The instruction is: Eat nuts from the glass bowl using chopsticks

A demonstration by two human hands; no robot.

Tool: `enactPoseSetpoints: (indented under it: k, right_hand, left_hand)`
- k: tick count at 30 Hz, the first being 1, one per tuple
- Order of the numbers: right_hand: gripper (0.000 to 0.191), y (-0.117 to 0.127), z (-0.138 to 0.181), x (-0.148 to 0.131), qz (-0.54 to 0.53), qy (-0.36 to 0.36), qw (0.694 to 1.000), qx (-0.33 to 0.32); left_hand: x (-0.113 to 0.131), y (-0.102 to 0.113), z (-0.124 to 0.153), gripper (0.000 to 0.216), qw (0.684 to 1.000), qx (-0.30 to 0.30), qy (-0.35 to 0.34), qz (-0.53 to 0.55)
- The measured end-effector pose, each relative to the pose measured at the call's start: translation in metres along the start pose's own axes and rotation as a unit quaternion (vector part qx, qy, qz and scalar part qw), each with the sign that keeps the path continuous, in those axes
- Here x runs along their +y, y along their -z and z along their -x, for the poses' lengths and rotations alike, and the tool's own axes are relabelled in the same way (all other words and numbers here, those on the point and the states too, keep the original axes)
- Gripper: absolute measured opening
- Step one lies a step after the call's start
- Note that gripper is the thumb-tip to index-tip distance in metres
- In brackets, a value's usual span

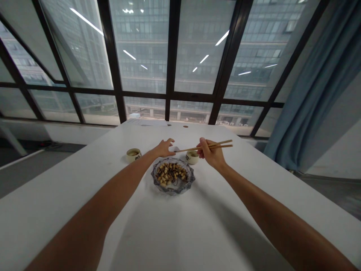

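Your right hand [211, 153] is closed around a pair of chopsticks [222, 142], thumb uppermost; they are light brown, thin and straight. Their back ends spread slightly apart to the right of that hand, while the front ends come together on its left, reaching toward your other hand.

Your left hand [163, 148] is open, thumb and fingers parted and curved toward the chopstick tips. A small pale thing [175, 149] sits just beside its thumb and fingers, at those tips; you cannot tell from here what it is, or whether the thumb touches it.

Nearer to you than both hands, just below the left one, stands the glass bowl [172, 191]. It is see-through with a greyish tint, faceted, its rim running in points. Inside, small nut-like pieces [170, 172], tan and dark brown, are heaped toward the far and left sides, leaving bare glass on the near right.

Just left of your right hand, under the chopsticks, is a cream cup [192, 158] with dark marks. A matching cup [133, 154] stands left of your left hand, on the white desk [175, 229].
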State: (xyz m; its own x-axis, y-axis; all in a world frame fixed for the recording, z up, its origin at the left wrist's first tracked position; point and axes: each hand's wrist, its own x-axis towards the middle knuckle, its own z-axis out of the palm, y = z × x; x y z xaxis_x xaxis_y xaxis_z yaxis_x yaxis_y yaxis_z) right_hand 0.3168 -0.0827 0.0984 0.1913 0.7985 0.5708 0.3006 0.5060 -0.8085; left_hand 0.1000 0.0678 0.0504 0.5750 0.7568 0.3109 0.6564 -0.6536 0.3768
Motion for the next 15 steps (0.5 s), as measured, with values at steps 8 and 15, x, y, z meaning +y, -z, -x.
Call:
enactPoseSetpoints:
  k: [8, 15]
  right_hand:
    - [0.061, 0.016, 0.012, -0.056, 0.100, 0.002, 0.968, -0.232]
    - [0.054, -0.008, 0.019, -0.049, 0.112, 0.023, 0.946, -0.302]
  left_hand:
    - [0.010, 0.017, 0.021, 0.049, 0.999, 0.032, -0.013, -0.042]
    - [-0.006, 0.042, 0.085, 0.029, 0.985, 0.137, 0.000, -0.108]
